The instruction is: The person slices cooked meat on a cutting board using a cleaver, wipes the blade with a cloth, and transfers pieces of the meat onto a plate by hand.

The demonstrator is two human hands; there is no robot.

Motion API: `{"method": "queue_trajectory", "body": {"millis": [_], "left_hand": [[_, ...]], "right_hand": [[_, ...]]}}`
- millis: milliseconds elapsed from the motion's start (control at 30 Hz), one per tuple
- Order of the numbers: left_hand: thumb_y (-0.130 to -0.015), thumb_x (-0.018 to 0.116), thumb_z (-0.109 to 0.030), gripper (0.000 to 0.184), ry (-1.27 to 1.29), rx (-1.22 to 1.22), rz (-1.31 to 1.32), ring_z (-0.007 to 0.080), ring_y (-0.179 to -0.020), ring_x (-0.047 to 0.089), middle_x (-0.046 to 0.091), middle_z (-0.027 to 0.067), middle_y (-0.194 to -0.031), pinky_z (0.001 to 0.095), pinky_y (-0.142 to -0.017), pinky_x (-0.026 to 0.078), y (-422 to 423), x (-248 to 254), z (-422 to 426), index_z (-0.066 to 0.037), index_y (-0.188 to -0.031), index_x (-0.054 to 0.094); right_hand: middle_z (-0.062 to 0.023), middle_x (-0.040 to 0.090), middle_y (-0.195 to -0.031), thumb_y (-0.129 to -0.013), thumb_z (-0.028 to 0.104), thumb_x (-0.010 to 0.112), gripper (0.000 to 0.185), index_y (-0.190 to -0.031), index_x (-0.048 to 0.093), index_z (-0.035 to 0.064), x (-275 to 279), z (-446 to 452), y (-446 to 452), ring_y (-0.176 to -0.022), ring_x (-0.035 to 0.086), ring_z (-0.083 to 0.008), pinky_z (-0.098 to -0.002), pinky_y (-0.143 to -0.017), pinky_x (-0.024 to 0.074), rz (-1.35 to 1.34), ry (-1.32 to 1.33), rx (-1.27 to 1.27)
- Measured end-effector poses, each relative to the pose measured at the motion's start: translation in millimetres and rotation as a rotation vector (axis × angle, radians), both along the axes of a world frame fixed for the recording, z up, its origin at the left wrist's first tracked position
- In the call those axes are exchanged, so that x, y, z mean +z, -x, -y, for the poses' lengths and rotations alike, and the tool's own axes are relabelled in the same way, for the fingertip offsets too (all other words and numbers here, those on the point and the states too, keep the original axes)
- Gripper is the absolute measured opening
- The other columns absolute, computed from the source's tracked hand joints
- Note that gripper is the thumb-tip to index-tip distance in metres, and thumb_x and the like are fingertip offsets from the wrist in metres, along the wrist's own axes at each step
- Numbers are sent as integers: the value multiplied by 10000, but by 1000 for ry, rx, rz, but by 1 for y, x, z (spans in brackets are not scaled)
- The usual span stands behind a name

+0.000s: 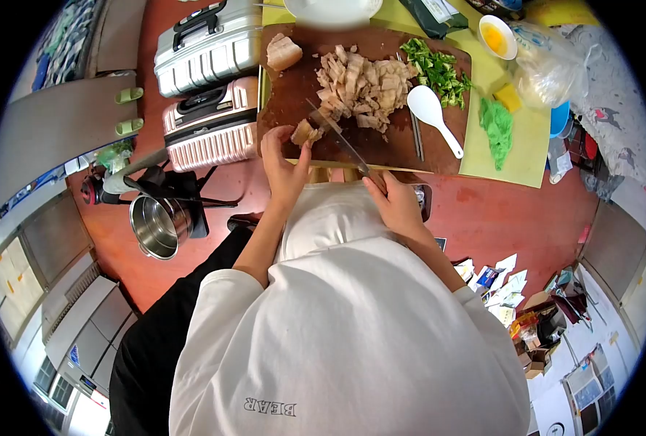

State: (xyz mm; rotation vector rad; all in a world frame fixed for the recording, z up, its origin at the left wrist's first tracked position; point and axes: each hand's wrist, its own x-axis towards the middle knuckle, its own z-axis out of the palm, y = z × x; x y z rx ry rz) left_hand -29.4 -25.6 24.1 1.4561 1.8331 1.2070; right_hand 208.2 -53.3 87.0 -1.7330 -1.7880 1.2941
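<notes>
My right hand [397, 206] is closed around the handle of a kitchen knife [346, 145]. Its blade slants up and left over the wooden cutting board [381, 149]. Between the fingers and thumb of my left hand [285, 168] is a small piece of cooked pork [305, 134], resting on the board's near left part, left of the blade. Beyond the blade lies a heap of chopped pork [363, 83]. A larger uncut pork chunk [283, 52] sits at the board's far left corner.
Chopped green peppers [436, 73], a white spoon [432, 116] and chopsticks [416, 136] lie on the board's right side. A bowl with yellow contents [495, 38] and a green plastic bag [496, 131] are farther right. Suitcases [210, 120] stand left; a steel pot [159, 225] is lower left.
</notes>
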Motion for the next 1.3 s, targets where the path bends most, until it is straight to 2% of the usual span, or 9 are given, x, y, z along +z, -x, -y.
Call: {"method": "queue_trajectory", "body": {"millis": [67, 200, 433, 500, 633, 800, 1000, 1233, 1300], "left_hand": [[-768, 761, -23, 389, -26, -47, -90, 316, -1028, 569, 604, 118, -1094, 390, -901, 466, 0, 3, -2, -33, -1120, 596], [-762, 758, -8, 365, -22, -74, -113, 315, -1011, 582, 622, 125, -1057, 396, -897, 469, 0, 1, -4, -35, -1094, 608], [-729, 770, 15, 378, -22, -61, -136, 316, -996, 585, 622, 131, -1057, 397, -885, 479, 0, -7, -6, -23, -1069, 608], [-725, 770, 18, 377, -5, -50, -126, 315, -993, 586, 622, 132, -1056, 394, -884, 480, 1, -10, -5, -18, -1063, 608], [-729, 765, 31, 376, 17, -67, -82, 311, -991, 590, 621, 136, -1057, 384, -881, 482, 1, -12, -6, -10, -1068, 607], [-738, 763, 41, 367, 20, -84, -80, 300, -986, 594, 622, 137, -1061, 370, -876, 487, -2, -8, -8, -1, -1068, 609], [-740, 758, 51, 357, 29, -46, -31, 296, -989, 598, 620, 136, -1058, 360, -882, 488, 2, -12, -7, 5, -1061, 610], [-739, 759, 43, 355, 4, -76, -56, 295, -960, 601, 621, 136, -1042, 358, -873, 492, 1, -6, -10, 7, -1059, 610], [-737, 761, 41, 355, 11, -72, -45, 293, -951, 602, 623, 136, -1033, 355, -866, 494, 2, -7, -9, 8, -1056, 609]], "right_hand": [[-239, 622, -725, -989, 364, 610, 365, -965, 596, 0, 3, 1, 5, -647, 612, -434, -467, -582, 455, 48, -16, 46], [-236, 627, -715, -985, 366, 603, 363, -905, 555, 15, 9, 2, 13, -644, 624, -449, -501, -565, 471, 145, -54, 110], [-242, 626, -724, -976, 333, 620, 346, -873, 534, 14, 13, 2, 18, -661, 640, -440, -507, -570, 496, 202, -138, 122], [-244, 643, -770, -974, 311, 626, 328, -876, 536, 11, 14, 3, 20, -659, 643, -435, -502, -566, 502, 189, -7, 109], [-225, 652, -776, -971, 290, 633, 308, -890, 549, 6, 17, -2, 31, -652, 645, -430, -495, -566, 507, 206, 1, 81], [-191, 639, -716, -958, 266, 650, 276, -927, 576, 2, 13, -13, 44, -634, 639, -421, -488, -554, 506, 226, -54, 72], [-200, 622, -655, -967, 286, 642, 298, -863, 560, 19, 25, -1, 30, -590, 626, -418, -487, -533, 496, 174, -3, 79], [-206, 623, -656, -973, 297, 634, 305, -856, 555, 26, 20, -8, 36, -581, 624, -418, -488, -533, 498, 205, 60, 86], [-191, 639, -639, -988, 319, 598, 314, -897, 563, 21, 16, -16, 47, -601, 652, -405, -500, -547, 512, 256, -42, 89]]}}
